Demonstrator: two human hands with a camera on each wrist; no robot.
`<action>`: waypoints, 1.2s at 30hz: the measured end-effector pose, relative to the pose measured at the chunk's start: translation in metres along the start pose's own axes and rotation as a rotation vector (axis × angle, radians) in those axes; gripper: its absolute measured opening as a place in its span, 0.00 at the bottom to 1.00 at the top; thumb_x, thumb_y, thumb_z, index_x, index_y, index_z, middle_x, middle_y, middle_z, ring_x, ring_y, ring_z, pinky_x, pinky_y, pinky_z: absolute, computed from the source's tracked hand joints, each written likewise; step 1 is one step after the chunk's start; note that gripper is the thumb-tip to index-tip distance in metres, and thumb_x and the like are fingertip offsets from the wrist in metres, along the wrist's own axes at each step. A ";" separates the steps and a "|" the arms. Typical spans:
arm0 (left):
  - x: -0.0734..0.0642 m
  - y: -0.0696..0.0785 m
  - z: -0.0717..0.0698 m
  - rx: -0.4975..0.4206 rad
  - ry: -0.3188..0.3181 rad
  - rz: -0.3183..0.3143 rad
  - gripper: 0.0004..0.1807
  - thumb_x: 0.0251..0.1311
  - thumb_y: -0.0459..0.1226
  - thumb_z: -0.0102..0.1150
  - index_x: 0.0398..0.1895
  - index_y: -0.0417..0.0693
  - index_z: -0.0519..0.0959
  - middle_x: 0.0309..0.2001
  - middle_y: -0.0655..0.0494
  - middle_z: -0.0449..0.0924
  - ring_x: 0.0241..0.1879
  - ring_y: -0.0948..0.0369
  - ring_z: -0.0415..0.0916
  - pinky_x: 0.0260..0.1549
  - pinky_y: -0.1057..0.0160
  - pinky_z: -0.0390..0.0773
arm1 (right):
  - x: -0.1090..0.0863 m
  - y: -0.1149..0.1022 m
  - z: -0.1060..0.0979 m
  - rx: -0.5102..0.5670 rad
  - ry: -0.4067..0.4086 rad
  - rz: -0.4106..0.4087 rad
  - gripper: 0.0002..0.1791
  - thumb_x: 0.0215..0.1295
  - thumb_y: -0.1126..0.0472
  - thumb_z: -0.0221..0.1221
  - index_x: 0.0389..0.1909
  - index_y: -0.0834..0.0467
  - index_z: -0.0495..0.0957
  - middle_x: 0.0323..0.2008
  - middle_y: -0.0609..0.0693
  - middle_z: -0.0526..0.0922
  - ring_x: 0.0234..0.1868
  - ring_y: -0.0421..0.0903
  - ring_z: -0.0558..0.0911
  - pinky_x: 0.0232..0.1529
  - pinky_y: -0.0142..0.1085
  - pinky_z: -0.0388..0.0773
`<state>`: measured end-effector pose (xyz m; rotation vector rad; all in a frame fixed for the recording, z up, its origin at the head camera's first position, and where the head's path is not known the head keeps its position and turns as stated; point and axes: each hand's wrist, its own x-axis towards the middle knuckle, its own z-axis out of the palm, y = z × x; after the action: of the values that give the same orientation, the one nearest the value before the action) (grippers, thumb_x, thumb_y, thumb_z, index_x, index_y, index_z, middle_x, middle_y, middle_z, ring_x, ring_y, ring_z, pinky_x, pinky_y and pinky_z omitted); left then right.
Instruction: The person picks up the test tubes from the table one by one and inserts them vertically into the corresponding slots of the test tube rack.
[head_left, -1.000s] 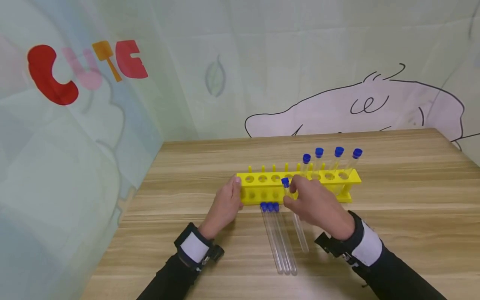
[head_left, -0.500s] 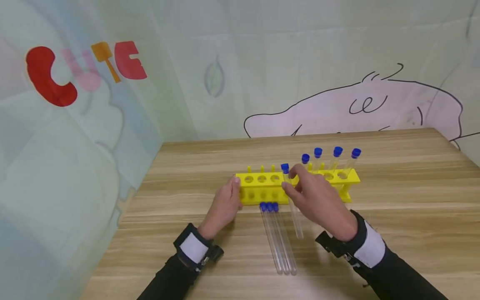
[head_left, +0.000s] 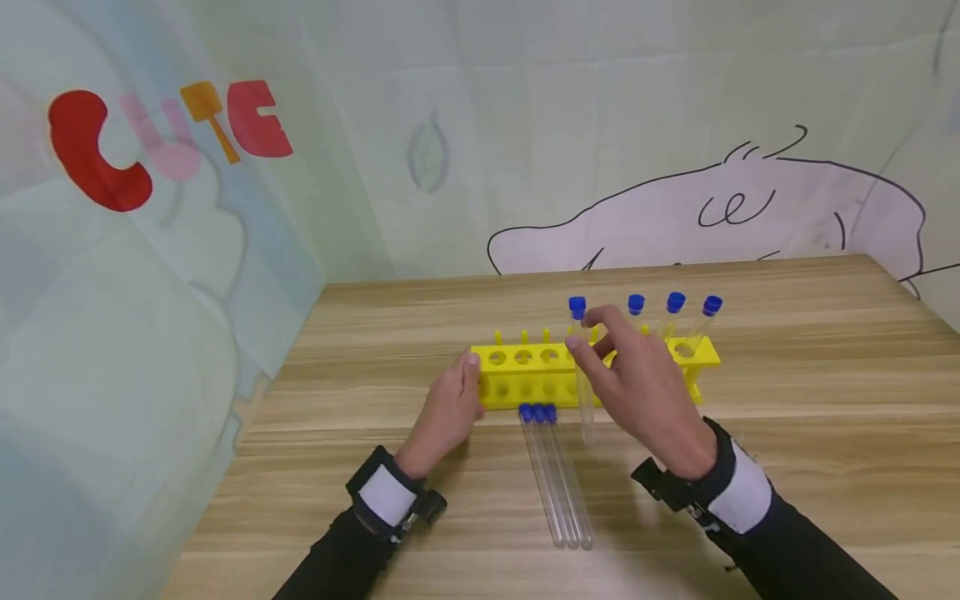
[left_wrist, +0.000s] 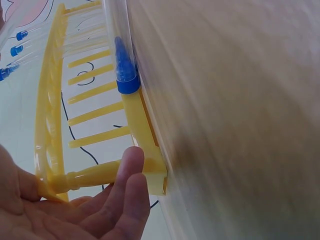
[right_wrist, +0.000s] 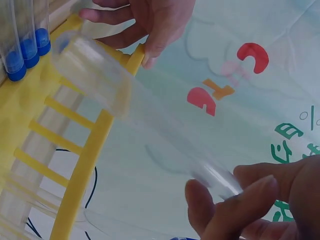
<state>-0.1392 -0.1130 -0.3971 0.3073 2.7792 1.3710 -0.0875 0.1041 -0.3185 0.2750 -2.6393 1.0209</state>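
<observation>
My left hand [head_left: 444,407] grips the left end of a yellow test tube rack [head_left: 517,375]; in the left wrist view its fingers [left_wrist: 131,165] reach round the end post. Thumb and fingertips of my right hand [head_left: 651,387] pinch a clear test tube [right_wrist: 150,120] near its blue cap [head_left: 577,307]. This tube hangs nearly upright before the rack's middle, its rounded bottom below the top plate, overlapping the rack in the head view. Capped test tubes [head_left: 675,303] stand leaning in the rack's right half, partly hidden by my right hand.
Three capped test tubes [head_left: 557,483] lie side by side on the wooden table [head_left: 337,533], caps close to the rack's front edge. Holes at the rack's left end hold no tubes. A printed cloth backdrop [head_left: 420,225] rises behind the table.
My right hand has raised the held test tube and moved it up toward the rack, tilting it closer to upright. My left hand has stayed at the rack's end.
</observation>
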 end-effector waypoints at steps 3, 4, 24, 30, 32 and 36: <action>0.000 0.000 0.000 0.003 0.003 0.001 0.21 0.72 0.49 0.24 0.42 0.45 0.67 0.32 0.45 0.72 0.22 0.59 0.71 0.20 0.64 0.73 | 0.000 0.000 0.001 0.010 0.045 -0.016 0.19 0.66 0.49 0.52 0.51 0.56 0.69 0.31 0.54 0.82 0.21 0.44 0.74 0.20 0.33 0.72; 0.000 0.000 0.000 0.002 0.004 0.002 0.21 0.72 0.49 0.25 0.42 0.45 0.67 0.32 0.45 0.72 0.22 0.58 0.72 0.21 0.64 0.73 | 0.000 0.000 0.001 0.013 0.059 -0.020 0.19 0.66 0.49 0.52 0.52 0.56 0.68 0.31 0.54 0.82 0.21 0.45 0.74 0.20 0.34 0.72; -0.001 0.000 0.001 0.007 0.004 -0.017 0.22 0.72 0.49 0.24 0.43 0.45 0.67 0.35 0.45 0.71 0.24 0.57 0.74 0.23 0.65 0.75 | 0.002 0.000 0.001 0.187 0.285 -0.135 0.19 0.68 0.54 0.50 0.56 0.58 0.64 0.39 0.58 0.81 0.16 0.40 0.77 0.16 0.30 0.73; 0.000 0.000 0.001 0.008 0.002 -0.015 0.22 0.72 0.49 0.24 0.43 0.45 0.67 0.33 0.45 0.71 0.24 0.56 0.73 0.22 0.64 0.74 | 0.002 0.001 0.001 0.211 0.324 -0.171 0.19 0.67 0.56 0.51 0.55 0.59 0.64 0.40 0.59 0.81 0.15 0.42 0.78 0.16 0.29 0.75; 0.000 0.000 0.000 0.010 0.003 -0.012 0.22 0.72 0.49 0.24 0.43 0.45 0.68 0.33 0.45 0.71 0.23 0.57 0.73 0.22 0.64 0.74 | 0.002 0.001 0.002 0.216 0.328 -0.184 0.19 0.67 0.57 0.51 0.56 0.59 0.65 0.40 0.59 0.81 0.15 0.43 0.79 0.17 0.29 0.75; -0.001 0.001 0.000 0.008 0.001 -0.013 0.22 0.72 0.49 0.24 0.43 0.45 0.68 0.32 0.45 0.71 0.23 0.57 0.72 0.22 0.64 0.74 | 0.002 0.001 0.003 0.210 0.326 -0.187 0.19 0.67 0.57 0.51 0.56 0.58 0.65 0.41 0.59 0.81 0.16 0.43 0.79 0.17 0.28 0.75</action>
<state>-0.1385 -0.1129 -0.3967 0.2880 2.7832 1.3574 -0.0906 0.1024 -0.3203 0.3597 -2.1772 1.1694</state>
